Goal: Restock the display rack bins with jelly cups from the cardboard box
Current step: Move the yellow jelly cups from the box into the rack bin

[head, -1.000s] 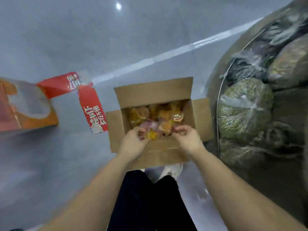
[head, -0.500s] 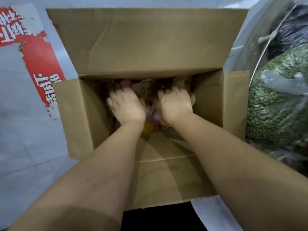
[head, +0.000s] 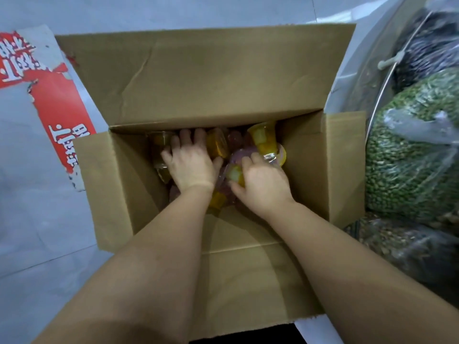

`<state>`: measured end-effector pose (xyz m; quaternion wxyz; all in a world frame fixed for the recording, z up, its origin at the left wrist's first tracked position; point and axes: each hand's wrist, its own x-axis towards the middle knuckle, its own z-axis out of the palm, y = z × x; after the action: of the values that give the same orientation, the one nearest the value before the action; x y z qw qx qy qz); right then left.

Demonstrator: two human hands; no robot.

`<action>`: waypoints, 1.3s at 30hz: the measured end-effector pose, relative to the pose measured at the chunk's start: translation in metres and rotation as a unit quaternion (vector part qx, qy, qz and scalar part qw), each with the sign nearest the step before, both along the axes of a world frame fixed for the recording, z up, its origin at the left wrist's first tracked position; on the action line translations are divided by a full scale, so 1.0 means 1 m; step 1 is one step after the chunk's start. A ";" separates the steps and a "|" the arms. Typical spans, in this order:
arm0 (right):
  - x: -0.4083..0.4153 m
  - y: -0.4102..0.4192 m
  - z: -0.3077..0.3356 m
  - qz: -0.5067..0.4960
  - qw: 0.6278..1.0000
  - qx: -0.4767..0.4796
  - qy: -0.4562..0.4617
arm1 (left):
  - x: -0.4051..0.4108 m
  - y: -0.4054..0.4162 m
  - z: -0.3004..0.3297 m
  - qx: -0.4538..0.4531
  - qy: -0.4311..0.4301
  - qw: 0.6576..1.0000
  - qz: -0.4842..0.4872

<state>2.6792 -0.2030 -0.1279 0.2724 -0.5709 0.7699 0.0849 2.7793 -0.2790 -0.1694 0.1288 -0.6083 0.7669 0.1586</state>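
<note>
An open brown cardboard box (head: 198, 78) sits on the floor in front of me, its flaps folded out. At its bottom lie several jelly cups (head: 264, 139), mostly yellow-orange with a few purple ones. Both my hands are down inside the box. My left hand (head: 190, 165) lies palm down with fingers spread over cups at the left. My right hand (head: 263, 183) has its fingers curled around a yellow cup (head: 234, 173) and others at the middle. My hands and forearms hide most of the cups.
A round display rack (head: 382, 80) with a wire rim stands at the right, holding plastic-covered green beans (head: 409, 150) and dark goods (head: 432, 45). Torn red-and-white packaging (head: 57, 105) lies on the grey floor at the left.
The view has dropped close to the box. My hands went from its near edge down among the cups; now the right hand curls around cups and a yellow cup has tipped up.
</note>
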 end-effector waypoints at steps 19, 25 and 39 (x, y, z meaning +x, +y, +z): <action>0.004 0.032 0.489 -0.473 0.790 -0.234 -0.311 | 0.003 0.013 0.499 0.265 0.552 0.791 -0.006; -0.016 0.107 0.641 -0.498 0.769 -0.334 -0.221 | -0.047 0.056 0.645 0.360 0.574 0.722 -0.140; -0.070 0.298 0.775 -0.578 0.673 -0.461 -0.008 | -0.187 0.205 0.775 0.372 0.584 0.577 -0.434</action>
<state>2.6094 0.0950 0.6467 -0.0242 -0.0651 0.8851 -0.4602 2.5921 -0.0738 0.6058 -0.0783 0.1223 0.7224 0.6761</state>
